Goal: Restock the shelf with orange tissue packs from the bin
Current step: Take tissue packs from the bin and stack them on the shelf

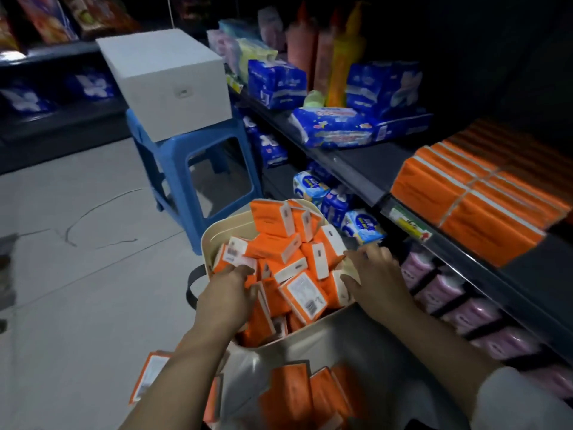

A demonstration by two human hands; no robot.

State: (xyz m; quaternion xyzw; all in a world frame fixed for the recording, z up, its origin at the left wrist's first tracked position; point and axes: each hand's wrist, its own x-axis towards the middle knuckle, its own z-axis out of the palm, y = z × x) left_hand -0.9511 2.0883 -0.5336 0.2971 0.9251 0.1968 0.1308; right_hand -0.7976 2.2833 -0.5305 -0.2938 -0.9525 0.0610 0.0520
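The dark shelf (356,169) on the right carries a neat orange stack (477,197). Below it a beige bin (310,346) brims with orange tissue packs (279,243), their white barcode labels too blurred to read. The left hand (229,293) curls fingers and thumb round one. The right hand (376,274), fingers together, reaches in at the rim; I cannot tell if it grips.

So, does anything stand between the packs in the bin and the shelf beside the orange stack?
Nothing visible does. The orange tissue packs lie uncovered in the bin, and the bare shelf beside the orange stack is open in front.
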